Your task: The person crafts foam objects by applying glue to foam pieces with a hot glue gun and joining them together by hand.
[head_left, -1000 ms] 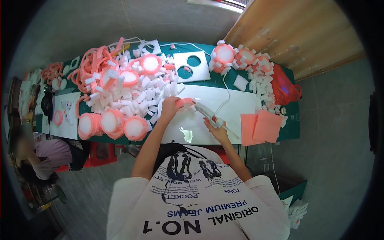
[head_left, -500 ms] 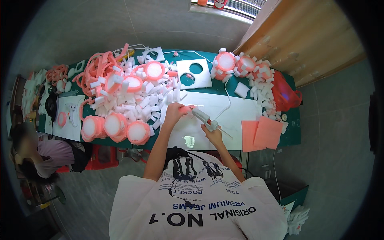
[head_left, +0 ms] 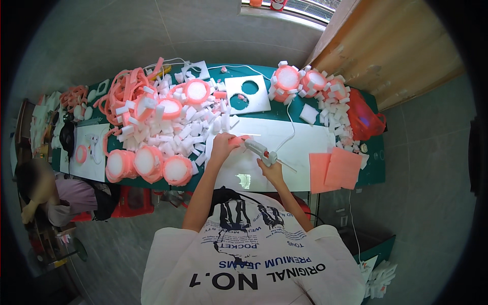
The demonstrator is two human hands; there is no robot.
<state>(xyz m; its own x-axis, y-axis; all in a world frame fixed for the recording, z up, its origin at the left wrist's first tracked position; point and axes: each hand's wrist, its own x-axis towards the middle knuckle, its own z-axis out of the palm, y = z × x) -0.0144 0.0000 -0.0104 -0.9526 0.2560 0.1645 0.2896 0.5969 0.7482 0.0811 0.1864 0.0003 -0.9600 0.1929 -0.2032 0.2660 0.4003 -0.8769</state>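
Note:
My right hand (head_left: 272,172) is wrapped round the handle of a grey-white glue gun (head_left: 258,149), with a translucent glue stick (head_left: 287,166) jutting from its back end. Between the fingers of my left hand (head_left: 222,147) is a small pink foam piece (head_left: 239,139). The gun's nozzle is right beside that piece; whether they touch cannot be made out. Both hands are over a glossy white board (head_left: 274,133). To the left lies a heap of white foam blocks (head_left: 190,127), with pink-rimmed round foam pieces (head_left: 148,160) along the near edge.
Pink foam sheets (head_left: 343,169) lie right of the board. A white panel with two round holes (head_left: 260,104) lies beyond it. Block-studded pink rounds (head_left: 287,78) and a red plastic bag (head_left: 363,118) fill the far right. The gun's white cord (head_left: 292,124) crosses the board. Another person (head_left: 66,195) sits far left.
The whole view has shifted slightly. Both hands keep nearly the same pose, with the glue gun's tip still close to the pink foam piece. The person at left has shifted an arm.

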